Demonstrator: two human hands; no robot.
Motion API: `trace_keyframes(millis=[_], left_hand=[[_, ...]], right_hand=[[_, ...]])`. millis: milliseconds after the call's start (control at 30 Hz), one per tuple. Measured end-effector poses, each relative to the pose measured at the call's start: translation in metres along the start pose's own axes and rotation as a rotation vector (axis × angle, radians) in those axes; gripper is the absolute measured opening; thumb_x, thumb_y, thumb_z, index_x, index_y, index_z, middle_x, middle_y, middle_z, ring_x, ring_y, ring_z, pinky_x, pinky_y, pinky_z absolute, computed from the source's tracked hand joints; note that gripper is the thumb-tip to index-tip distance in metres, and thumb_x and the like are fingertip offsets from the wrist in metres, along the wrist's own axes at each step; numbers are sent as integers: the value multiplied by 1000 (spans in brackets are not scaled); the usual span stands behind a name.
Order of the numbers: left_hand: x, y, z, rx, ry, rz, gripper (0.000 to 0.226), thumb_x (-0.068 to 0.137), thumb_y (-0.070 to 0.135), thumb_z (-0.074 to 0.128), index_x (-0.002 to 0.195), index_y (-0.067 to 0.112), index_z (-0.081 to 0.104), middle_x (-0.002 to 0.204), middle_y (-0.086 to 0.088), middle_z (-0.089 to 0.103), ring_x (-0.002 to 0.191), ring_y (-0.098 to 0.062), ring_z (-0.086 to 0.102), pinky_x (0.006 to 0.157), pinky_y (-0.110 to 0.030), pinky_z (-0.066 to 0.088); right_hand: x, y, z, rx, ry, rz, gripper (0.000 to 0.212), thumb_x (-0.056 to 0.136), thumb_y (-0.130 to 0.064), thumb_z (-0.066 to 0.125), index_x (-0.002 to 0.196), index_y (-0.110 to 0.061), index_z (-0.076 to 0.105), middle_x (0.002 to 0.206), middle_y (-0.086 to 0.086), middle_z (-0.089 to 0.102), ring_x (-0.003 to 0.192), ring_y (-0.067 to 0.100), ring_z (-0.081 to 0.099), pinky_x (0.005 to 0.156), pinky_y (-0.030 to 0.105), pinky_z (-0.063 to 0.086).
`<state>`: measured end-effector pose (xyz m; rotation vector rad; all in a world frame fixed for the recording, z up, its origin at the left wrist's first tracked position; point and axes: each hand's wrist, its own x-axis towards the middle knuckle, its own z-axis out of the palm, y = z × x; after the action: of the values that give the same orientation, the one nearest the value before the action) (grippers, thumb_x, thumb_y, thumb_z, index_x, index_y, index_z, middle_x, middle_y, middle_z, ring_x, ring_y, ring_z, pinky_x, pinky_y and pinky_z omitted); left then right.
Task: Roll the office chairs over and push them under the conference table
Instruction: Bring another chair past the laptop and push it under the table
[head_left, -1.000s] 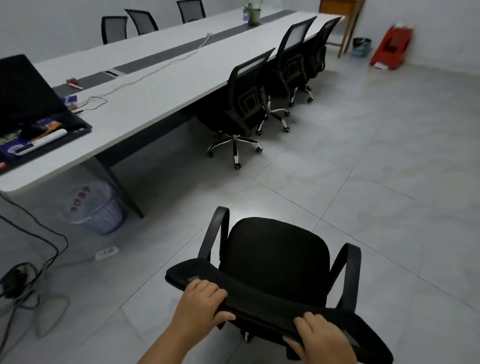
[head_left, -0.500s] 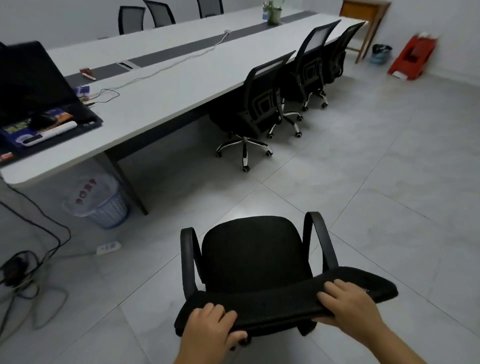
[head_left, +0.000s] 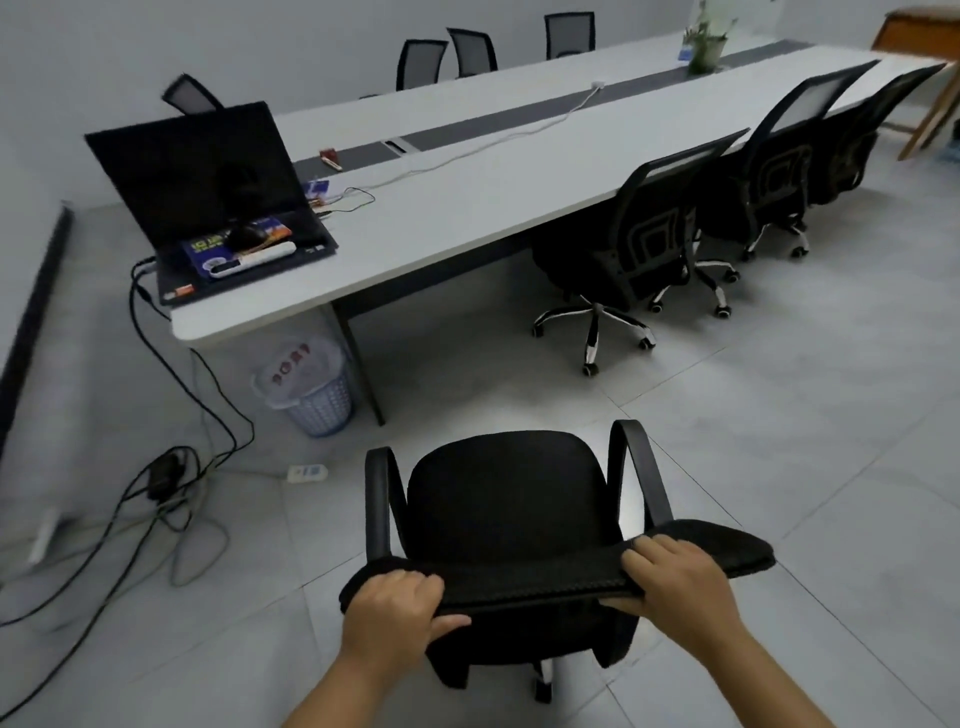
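A black office chair (head_left: 506, 499) with two armrests stands on the tiled floor right in front of me, its seat facing the long white conference table (head_left: 467, 208). My left hand (head_left: 395, 605) grips the left end of the top edge of its backrest, thumb underneath. My right hand (head_left: 675, 587) grips the same edge further right, fingers curled over it. A gap of floor separates the chair from the table's near edge. Three black chairs (head_left: 623, 260) sit tucked at the table's right side.
An open black laptop (head_left: 208, 192) stands on the table's near end. Under that end sits a white mesh waste basket (head_left: 311, 384). Black cables (head_left: 171, 467), an adapter and a white power strip (head_left: 307, 472) lie on the floor at left. More chairs stand behind the table.
The chair has swung so that its seat faces the table squarely, and my view has turned left. Both hands keep their grip on the backrest's top edge.
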<state>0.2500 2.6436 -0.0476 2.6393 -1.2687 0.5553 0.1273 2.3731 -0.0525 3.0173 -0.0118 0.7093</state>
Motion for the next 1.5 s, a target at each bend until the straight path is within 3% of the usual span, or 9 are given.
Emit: trace_keyframes(millis=[400, 567, 700, 867, 1033, 1333, 1500], left_hand=[[59, -69, 29, -41, 8, 15, 70, 88, 63, 16, 44, 25, 57, 40, 10, 51, 38, -3, 48, 44, -13, 37], [86, -113, 41, -78, 10, 60, 72, 88, 62, 15, 45, 24, 58, 41, 11, 52, 39, -3, 49, 46, -13, 34], [101, -133, 53, -94, 26, 66, 70, 88, 63, 20, 48, 23, 61, 43, 10, 55, 40, -5, 52, 47, -16, 37], [126, -151, 65, -68, 101, 82, 68, 88, 61, 21, 45, 22, 56, 40, 7, 50, 37, -9, 48, 56, -24, 29], [155, -179, 77, -42, 94, 116, 69, 89, 61, 18, 46, 22, 56, 41, 8, 49, 38, -9, 47, 56, -25, 28], [219, -213, 107, 22, 23, 42, 69, 90, 60, 17, 49, 19, 55, 42, 6, 50, 38, -11, 48, 55, -27, 28], [264, -240, 123, 57, -4, 21, 51, 89, 60, 15, 65, 21, 36, 43, 5, 48, 38, -12, 46, 55, -27, 25]], right_hand=[[81, 11, 50, 41, 15, -33, 68, 87, -63, 23, 47, -18, 56, 46, -4, 52, 41, 14, 49, 49, 17, 34], [111, -2, 63, 13, -9, -11, 68, 88, -61, 23, 47, -19, 59, 46, -3, 55, 41, 13, 52, 41, 18, 43], [139, -1, 70, -33, -17, -7, 66, 88, -62, 23, 49, -20, 57, 49, -5, 54, 43, 15, 51, 43, 20, 38], [168, 9, 88, -29, -39, 4, 67, 87, -62, 21, 49, -20, 57, 48, -5, 53, 44, 14, 50, 47, 20, 38], [195, 10, 102, -3, -38, 20, 69, 88, -61, 20, 47, -19, 57, 47, -4, 55, 41, 16, 54, 43, 20, 46], [280, 51, 138, -20, -13, -17, 68, 89, -60, 18, 49, -19, 54, 47, -5, 52, 42, 13, 48, 52, 20, 28], [324, 73, 168, 35, -38, -26, 67, 88, -62, 17, 49, -20, 53, 48, -5, 50, 43, 13, 48, 55, 23, 28]])
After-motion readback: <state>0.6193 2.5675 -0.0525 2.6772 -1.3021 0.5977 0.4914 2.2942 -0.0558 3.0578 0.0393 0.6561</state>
